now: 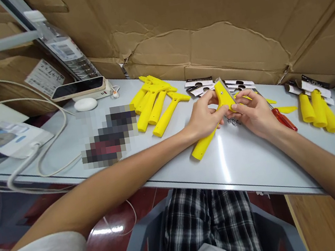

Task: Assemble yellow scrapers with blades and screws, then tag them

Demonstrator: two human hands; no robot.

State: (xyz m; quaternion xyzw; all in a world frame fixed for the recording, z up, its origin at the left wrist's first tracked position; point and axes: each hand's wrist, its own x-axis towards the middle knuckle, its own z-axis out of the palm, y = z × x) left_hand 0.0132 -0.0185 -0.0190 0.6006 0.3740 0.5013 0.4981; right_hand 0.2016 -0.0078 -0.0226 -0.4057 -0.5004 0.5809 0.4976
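A yellow scraper [204, 147] with a metal strip along its head is held above the table, its handle slanting down toward me. My left hand [204, 115] is closed around it where the handle meets the head. The thumb and fingers of my right hand [258, 115] pinch the near end of the head. Below the hands lies a small heap of screws [233, 122], partly hidden. A red-handled screwdriver [284, 119] rests beside my right wrist. Yellow pieces [287, 109] lie behind that hand, partly covered by it.
Several yellow scraper handles [161, 113] are piled left of centre. Black-and-white card sleeves [199, 82] lie along the cardboard at the back. At right, yellow handles [318, 108] stick out of such sleeves. A phone [80, 88], a bottle [66, 48] and white cables [66, 116] occupy the left side.
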